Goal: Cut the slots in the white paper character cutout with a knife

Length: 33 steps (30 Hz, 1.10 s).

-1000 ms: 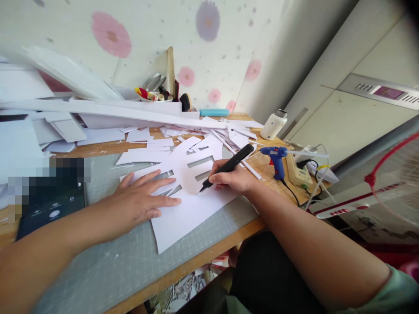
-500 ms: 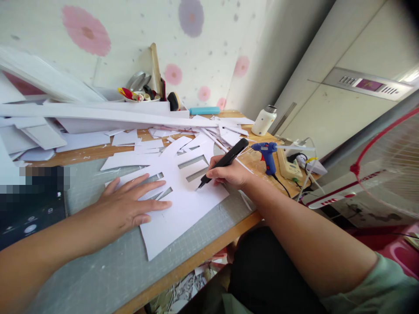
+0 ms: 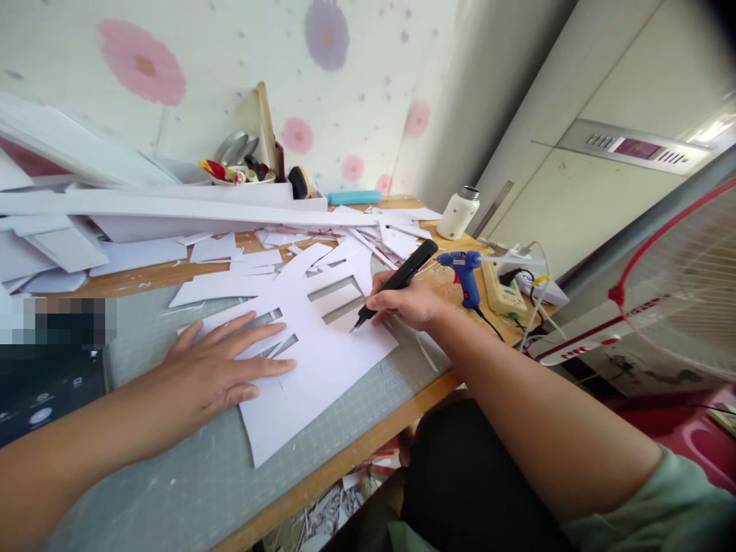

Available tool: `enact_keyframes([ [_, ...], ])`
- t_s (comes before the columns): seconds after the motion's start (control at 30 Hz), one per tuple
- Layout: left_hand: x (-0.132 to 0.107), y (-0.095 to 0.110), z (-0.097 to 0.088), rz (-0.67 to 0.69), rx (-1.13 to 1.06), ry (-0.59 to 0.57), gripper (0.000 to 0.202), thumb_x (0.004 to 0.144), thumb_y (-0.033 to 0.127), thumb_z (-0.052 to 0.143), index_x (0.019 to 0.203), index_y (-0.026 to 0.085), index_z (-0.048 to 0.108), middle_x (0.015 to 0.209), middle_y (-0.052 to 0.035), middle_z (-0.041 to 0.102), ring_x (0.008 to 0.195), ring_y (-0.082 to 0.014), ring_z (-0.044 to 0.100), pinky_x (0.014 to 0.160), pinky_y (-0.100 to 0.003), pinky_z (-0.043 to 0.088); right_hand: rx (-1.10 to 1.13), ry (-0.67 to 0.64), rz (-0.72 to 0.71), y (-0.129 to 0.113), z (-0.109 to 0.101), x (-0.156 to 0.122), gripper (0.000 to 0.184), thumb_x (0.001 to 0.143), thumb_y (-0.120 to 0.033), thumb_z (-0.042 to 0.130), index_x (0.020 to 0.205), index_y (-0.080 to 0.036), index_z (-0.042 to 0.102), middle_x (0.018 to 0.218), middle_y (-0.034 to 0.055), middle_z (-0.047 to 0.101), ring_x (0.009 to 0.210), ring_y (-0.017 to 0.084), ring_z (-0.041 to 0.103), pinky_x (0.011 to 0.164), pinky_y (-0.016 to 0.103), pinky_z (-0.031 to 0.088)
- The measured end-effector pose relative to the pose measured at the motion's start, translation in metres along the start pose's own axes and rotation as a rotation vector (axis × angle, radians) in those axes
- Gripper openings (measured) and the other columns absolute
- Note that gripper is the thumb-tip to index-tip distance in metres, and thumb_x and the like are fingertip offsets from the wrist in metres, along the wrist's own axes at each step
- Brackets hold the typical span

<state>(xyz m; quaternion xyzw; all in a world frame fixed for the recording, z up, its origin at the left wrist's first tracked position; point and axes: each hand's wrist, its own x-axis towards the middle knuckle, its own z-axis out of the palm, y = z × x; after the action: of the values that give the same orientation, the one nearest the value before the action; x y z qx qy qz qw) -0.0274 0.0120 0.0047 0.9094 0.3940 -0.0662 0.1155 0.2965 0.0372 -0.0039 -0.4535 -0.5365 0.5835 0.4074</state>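
A white foam board sheet [image 3: 313, 368] with several rectangular cut-outs lies on the grey gridded cutting mat [image 3: 172, 491]. My left hand [image 3: 230, 360] rests flat on its left part, fingers spread over two of the slots. In my right hand [image 3: 402, 299] is a black craft knife [image 3: 402, 274], gripped like a pen and slanting down to the left. Its tip is at the sheet's surface, just below the larger cut-out on the right. Whether the blade is sunk into the board cannot be made out.
White offcuts [image 3: 270, 261] litter the back of the wooden table. A blue glue gun [image 3: 465, 276], a white bottle [image 3: 458, 213] and a power strip [image 3: 503, 291] stand right. A phone or tablet [image 3: 51, 391] lies left. A fan [image 3: 678, 284] is at far right. Scraps fill the space below the table edge.
The knife tip has shifted slightly to the right relative to the sheet, with my right hand. My left hand stays pressed on the board. The whole view has swung a little.
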Motion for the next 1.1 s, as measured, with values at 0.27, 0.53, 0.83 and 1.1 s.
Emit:
enact_keyframes([
  [0.27, 0.0, -0.004, 0.003, 0.011, 0.018, 0.013, 0.038, 0.099, 0.035, 0.042, 0.13, 0.051, 0.059, 0.157, 0.004, 0.039, 0.148, -0.0379, 0.025, 0.11, -0.073, 0.019, 0.065, 0.044, 0.016, 0.001, 0.0, 0.001, 0.025, 0.052, -0.023, 0.076, 0.055, -0.018, 0.053, 0.053, -0.0052, 0.048, 0.051, 0.01, 0.05, 0.049, 0.027, 0.056],
  [0.53, 0.002, -0.003, 0.002, -0.001, 0.012, 0.015, 0.037, 0.098, 0.035, 0.045, 0.126, 0.054, 0.06, 0.156, 0.0046, 0.042, 0.146, -0.0398, 0.028, 0.109, -0.075, 0.021, 0.087, 0.068, 0.008, 0.0, 0.002, 0.0, 0.027, 0.052, -0.023, 0.078, 0.056, -0.018, 0.051, 0.055, -0.0053, 0.048, 0.053, 0.01, 0.053, 0.051, 0.028, 0.058],
  [0.83, 0.002, 0.002, -0.001, -0.002, -0.03, 0.003, 0.04, 0.097, 0.03, 0.046, 0.126, 0.054, 0.06, 0.157, 0.0065, 0.039, 0.148, -0.0405, 0.023, 0.109, -0.078, 0.013, 0.169, 0.302, -0.243, -0.005, 0.001, -0.014, 0.026, 0.059, -0.03, 0.081, 0.069, -0.017, 0.061, 0.06, -0.0028, 0.057, 0.056, 0.012, 0.06, 0.054, 0.027, 0.059],
  [1.1, 0.004, 0.003, 0.004, -0.019, -0.033, -0.03, 0.049, 0.094, 0.025, 0.045, 0.132, 0.053, 0.056, 0.16, 0.0068, 0.033, 0.151, -0.0376, 0.017, 0.111, -0.076, 0.008, 0.058, 0.623, -0.294, 0.012, 0.021, -0.035, 0.034, 0.061, -0.039, 0.084, 0.081, -0.019, 0.065, 0.073, 0.0002, 0.064, 0.062, 0.016, 0.064, 0.052, 0.03, 0.058],
])
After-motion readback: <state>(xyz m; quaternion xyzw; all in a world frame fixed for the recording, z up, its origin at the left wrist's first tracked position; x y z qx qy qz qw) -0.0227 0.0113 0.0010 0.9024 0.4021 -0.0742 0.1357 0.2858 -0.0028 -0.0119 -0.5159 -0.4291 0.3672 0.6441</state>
